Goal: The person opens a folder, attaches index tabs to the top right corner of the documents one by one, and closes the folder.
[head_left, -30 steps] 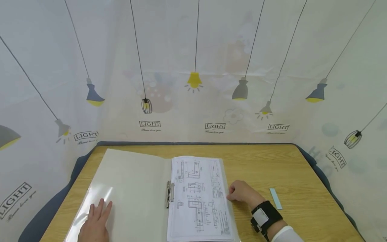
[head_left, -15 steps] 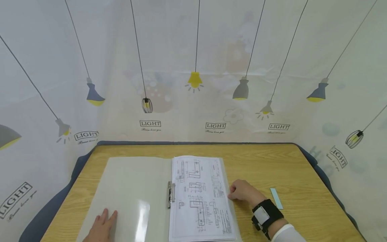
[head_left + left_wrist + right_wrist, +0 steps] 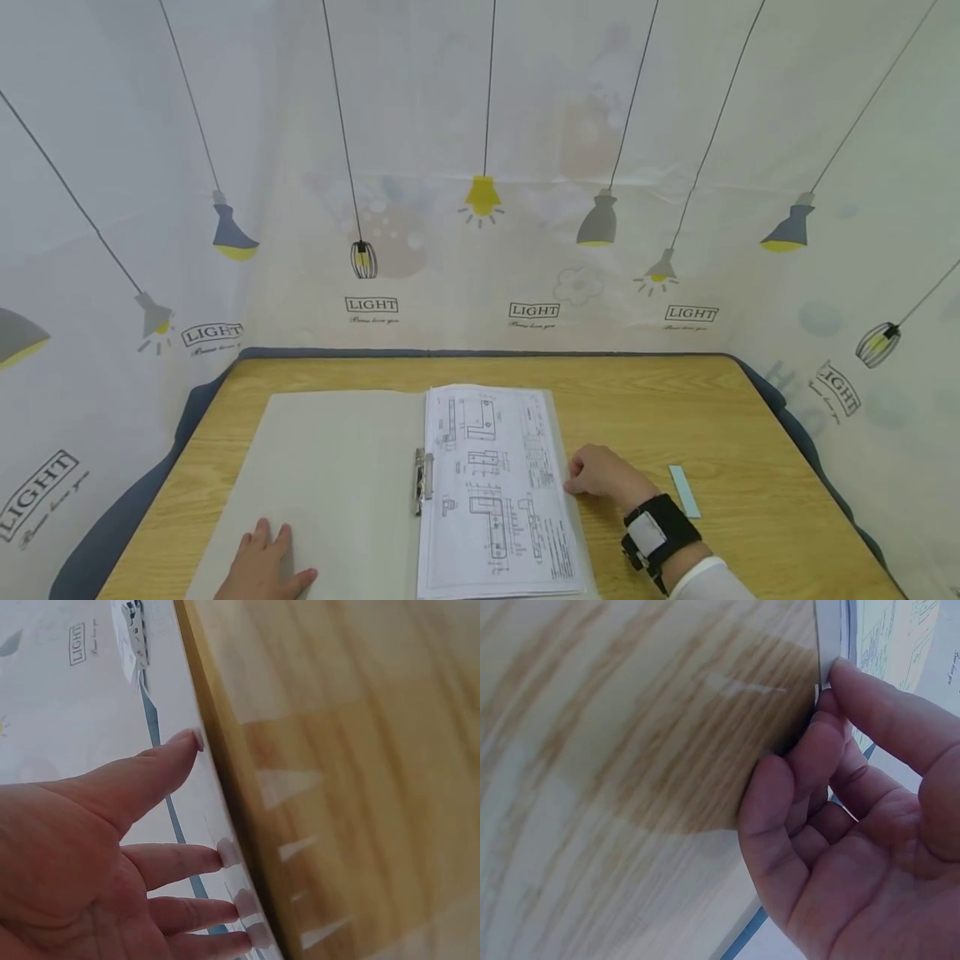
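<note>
An open lever-clip folder lies on the table, its bare grey cover (image 3: pixel 337 467) to the left. Printed technical drawings (image 3: pixel 495 492) lie on its right side, beside the metal clip (image 3: pixel 422 482) near the spine. My left hand (image 3: pixel 262 567) rests on the lower left part of the cover with fingers spread. In the left wrist view, the fingertips (image 3: pixel 229 853) and thumb touch the cover's surface. My right hand (image 3: pixel 606 477) pinches the folder's right edge between thumb and curled fingers. The right wrist view shows the thumb (image 3: pixel 877 705) on the paper side of that edge.
A short pale blue strip (image 3: pixel 684 492) lies on the wooden table (image 3: pixel 637 400) to the right of my right hand. A curtain printed with lamps (image 3: pixel 480 275) surrounds the table at the back and both sides. My right wrist wears a black strap (image 3: pixel 660 537).
The folder's left cover has come down to lie flatter. My left hand has moved slightly right and nearer to me, and its thumb now shows spread out. My right hand keeps its place.
</note>
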Tool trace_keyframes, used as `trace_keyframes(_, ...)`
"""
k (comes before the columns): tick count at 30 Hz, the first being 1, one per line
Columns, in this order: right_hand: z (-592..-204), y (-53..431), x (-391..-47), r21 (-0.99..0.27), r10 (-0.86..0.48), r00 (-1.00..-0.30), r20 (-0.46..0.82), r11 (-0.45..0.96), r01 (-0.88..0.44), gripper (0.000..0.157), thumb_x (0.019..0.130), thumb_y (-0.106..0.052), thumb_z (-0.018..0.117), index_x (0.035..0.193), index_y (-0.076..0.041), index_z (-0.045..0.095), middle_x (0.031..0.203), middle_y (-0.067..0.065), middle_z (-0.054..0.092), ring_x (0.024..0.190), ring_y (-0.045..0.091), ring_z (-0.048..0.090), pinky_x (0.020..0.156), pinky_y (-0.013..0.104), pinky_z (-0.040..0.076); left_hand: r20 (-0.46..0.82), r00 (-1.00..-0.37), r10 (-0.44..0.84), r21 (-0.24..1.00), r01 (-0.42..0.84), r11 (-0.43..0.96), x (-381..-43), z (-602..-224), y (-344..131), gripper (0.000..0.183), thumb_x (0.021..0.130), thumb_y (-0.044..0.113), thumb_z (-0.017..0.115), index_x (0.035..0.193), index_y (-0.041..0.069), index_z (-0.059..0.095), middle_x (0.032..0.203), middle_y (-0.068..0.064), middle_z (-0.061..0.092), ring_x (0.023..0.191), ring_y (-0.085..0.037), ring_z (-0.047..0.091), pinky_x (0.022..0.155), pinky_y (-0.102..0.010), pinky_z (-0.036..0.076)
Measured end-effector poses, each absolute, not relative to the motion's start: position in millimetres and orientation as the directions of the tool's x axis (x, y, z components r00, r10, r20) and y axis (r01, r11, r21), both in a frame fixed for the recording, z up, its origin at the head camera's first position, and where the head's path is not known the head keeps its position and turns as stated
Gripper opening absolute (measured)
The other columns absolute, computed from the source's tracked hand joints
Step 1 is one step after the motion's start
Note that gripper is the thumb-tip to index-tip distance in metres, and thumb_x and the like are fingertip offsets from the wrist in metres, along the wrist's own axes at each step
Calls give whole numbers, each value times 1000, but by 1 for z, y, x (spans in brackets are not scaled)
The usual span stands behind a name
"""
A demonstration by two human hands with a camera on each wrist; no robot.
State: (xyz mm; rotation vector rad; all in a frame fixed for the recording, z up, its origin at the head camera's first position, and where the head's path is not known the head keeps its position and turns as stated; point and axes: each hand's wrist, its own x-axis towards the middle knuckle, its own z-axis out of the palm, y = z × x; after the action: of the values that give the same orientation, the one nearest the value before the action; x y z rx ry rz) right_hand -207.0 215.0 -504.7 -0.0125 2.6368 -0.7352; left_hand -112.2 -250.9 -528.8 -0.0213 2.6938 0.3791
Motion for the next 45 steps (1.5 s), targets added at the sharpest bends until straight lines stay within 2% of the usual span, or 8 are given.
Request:
trace_keyframes(12, -504, 214, -206, -511, -117, -920, -374, 854, 100, 21, 81, -12, 72, 66, -9, 58, 63, 1, 50, 61, 17, 48, 56, 27, 36, -404, -915, 1, 267, -117, 957, -111, -522, -246, 91, 77, 53, 70, 126, -19, 43, 130, -49, 27, 119, -67, 27, 98, -66, 31)
trace_keyframes(19, -505, 215, -206, -514, -118, -920, -375, 852, 100, 23, 81, -13, 72, 65, -9, 57, 62, 1, 47, 60, 17, 46, 55, 27, 33, -329, -943, -39, 268, -132, 954, -108, -517, -243, 91, 72, 53, 75, 123, -17, 45, 127, -43, 35, 119, -61, 32, 99, -65, 31)
trace_keyframes(22, -506, 215, -206, -506, -118, -921, -372, 857, 95, 22, 81, -14, 72, 65, -9, 57, 62, 0, 47, 60, 17, 46, 55, 27, 33, -274, -959, -66, 258, -140, 956, -105, -513, -240, 88, 69, 52, 77, 123, -11, 48, 125, -37, 41, 118, -52, 36, 99, -63, 30)
trace_keyframes(27, -508, 216, -207, -498, -119, -920, -372, 863, 90, 22, 81, -14, 73, 65, -9, 58, 62, 0, 47, 60, 17, 46, 55, 27, 33, -155, -983, -103, 309, -147, 939, -99, -501, -229, 66, 68, 34, 82, 121, 4, 57, 120, -22, 48, 106, -45, 43, 83, -58, 43)
trace_keyframes(29, -507, 216, -207, -497, -120, -920, -372, 863, 88, 22, 80, -14, 73, 65, -9, 58, 62, 0, 47, 60, 17, 46, 55, 27, 33, -96, -992, -77, 321, -104, 941, -97, -493, -222, 58, 68, 28, 82, 118, 8, 60, 119, -19, 50, 102, -45, 47, 79, -56, 45)
trace_keyframes(35, -506, 215, -206, -498, -122, -919, -375, 863, 89, 21, 81, -14, 73, 66, -9, 58, 63, 1, 48, 61, 17, 47, 56, 28, 34, 118, -992, 51, 297, 84, 951, -90, -472, -193, 47, 72, 26, 78, 115, 12, 64, 116, -15, 56, 98, -35, 55, 85, -51, 44)
trace_keyframes(40, -504, 215, -205, -500, -115, -917, -383, 860, 101, 20, 81, -13, 72, 67, -9, 58, 64, 2, 48, 62, 17, 47, 57, 28, 34, 145, -982, 118, 328, 160, 931, -89, -460, -157, 49, 75, 30, 77, 119, 15, 62, 118, -8, 57, 100, -26, 55, 87, -45, 46)
trace_keyframes(45, -504, 215, -204, -502, -113, -915, -387, 859, 106, 20, 81, -14, 72, 68, -8, 58, 65, 2, 51, 63, 18, 48, 58, 28, 35, 168, -958, 231, 352, 277, 894, -90, -467, -120, 52, 73, 33, 77, 119, 14, 62, 117, -7, 56, 101, -26, 55, 86, -43, 47)
